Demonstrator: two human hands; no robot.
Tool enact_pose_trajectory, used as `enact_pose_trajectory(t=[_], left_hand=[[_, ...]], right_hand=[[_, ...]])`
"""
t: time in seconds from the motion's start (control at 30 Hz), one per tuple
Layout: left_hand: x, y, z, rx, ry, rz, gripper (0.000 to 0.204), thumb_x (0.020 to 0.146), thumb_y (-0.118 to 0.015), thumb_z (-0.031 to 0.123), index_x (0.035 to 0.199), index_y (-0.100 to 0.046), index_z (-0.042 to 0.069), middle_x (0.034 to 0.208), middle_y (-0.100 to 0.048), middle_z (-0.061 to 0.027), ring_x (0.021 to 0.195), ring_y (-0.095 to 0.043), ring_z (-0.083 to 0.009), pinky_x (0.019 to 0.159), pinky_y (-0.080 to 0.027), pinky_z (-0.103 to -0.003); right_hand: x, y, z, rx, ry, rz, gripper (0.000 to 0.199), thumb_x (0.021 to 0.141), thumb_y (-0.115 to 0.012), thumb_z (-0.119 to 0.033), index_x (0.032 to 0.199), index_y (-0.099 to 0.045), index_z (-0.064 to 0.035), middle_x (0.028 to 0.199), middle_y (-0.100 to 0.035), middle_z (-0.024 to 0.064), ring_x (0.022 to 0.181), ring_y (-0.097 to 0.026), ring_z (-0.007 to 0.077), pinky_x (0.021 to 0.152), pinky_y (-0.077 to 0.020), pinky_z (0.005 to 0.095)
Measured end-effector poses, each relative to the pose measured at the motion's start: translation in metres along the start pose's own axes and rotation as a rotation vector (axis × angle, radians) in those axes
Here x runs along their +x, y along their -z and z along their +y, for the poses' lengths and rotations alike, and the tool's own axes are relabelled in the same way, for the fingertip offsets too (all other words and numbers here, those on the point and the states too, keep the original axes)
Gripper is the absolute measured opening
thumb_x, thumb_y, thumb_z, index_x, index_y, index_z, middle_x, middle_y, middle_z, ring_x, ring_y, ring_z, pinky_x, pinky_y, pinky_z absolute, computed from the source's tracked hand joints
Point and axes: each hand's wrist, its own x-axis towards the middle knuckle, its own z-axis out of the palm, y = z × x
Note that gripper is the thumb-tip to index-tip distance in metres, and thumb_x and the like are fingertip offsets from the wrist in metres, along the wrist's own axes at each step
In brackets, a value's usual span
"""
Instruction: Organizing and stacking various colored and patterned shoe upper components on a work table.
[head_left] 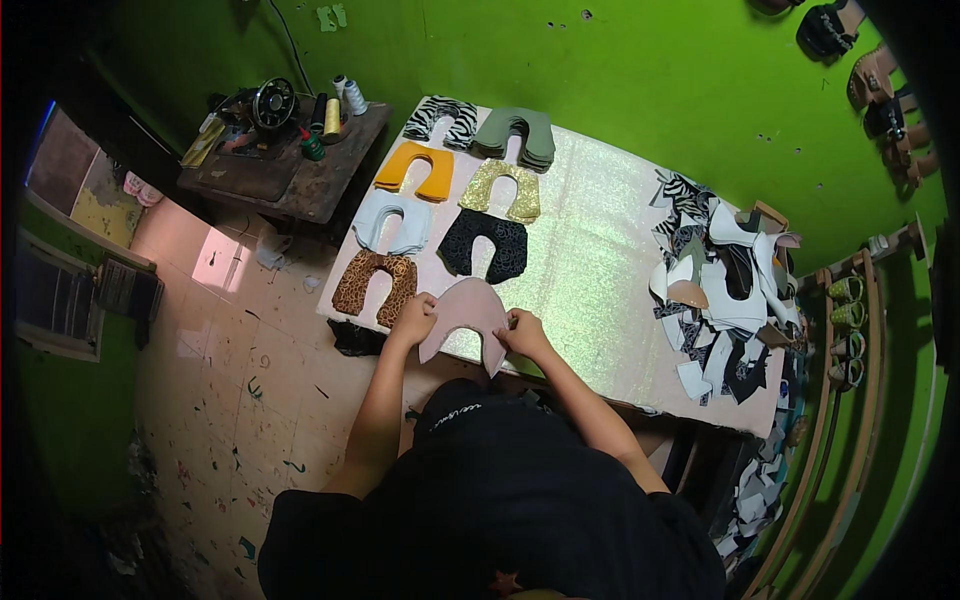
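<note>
The pink arch-shaped piece (470, 301) is being held at the near edge of the table (700, 414), its sides being pinched by the left hand (415, 319) and right hand (524, 334). It is being judged light and bendable, best taken by both outer edges.

No text can be read clearly — only small white lettering (455, 412) on the person's black clothing (540, 480).

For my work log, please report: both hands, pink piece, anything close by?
Left hand: grip on pink arched piece, left side. Right hand: grip on its right side. Close by: leopard-print stack, left; black stack, beyond.
</note>
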Motion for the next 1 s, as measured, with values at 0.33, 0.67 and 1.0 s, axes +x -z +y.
enact_pose_trajectory(t=[0.33, 0.67, 1.0], left_hand=[[-0.009, 0.003, 0.007, -0.039, 0.010, 0.139, 0.020, 0.072, -0.060, 0.005, 0.091, -0.057, 0.002, 0.075, -0.060, -0.0116, 0.072, -0.059, -0.0245, 0.066, -0.045, -0.034], [-0.021, -0.010, 0.011, 0.123, -0.030, 0.240, 0.025, 0.069, -0.062, 0.004, 0.093, -0.056, 0.006, 0.084, -0.056, -0.0114, 0.081, -0.056, -0.0288, 0.070, -0.045, -0.037], [-0.033, -0.048, 0.068, 0.387, -0.269, 0.423, 0.019, 0.068, -0.061, 0.007, 0.087, -0.058, 0.008, 0.093, -0.050, -0.0090, 0.092, -0.047, -0.0274, 0.078, -0.040, -0.039]], right_hand=[[-0.012, 0.005, -0.024, 0.051, -0.026, 0.060, 0.033, 0.065, -0.069, -0.014, 0.089, -0.056, 0.0043, 0.078, -0.061, 0.0234, 0.076, -0.060, 0.0367, 0.070, -0.0479, 0.0390], [-0.016, -0.011, -0.007, -0.110, 0.129, 0.181, 0.040, 0.069, -0.066, -0.013, 0.101, -0.046, 0.0011, 0.087, -0.056, 0.0239, 0.082, -0.056, 0.0379, 0.070, -0.0466, 0.0412], [-0.036, 0.031, -0.011, -0.095, 0.067, 0.191, 0.035, 0.073, -0.061, -0.017, 0.103, -0.048, -0.0032, 0.094, -0.050, 0.0182, 0.084, -0.054, 0.0353, 0.072, -0.0448, 0.0413]])
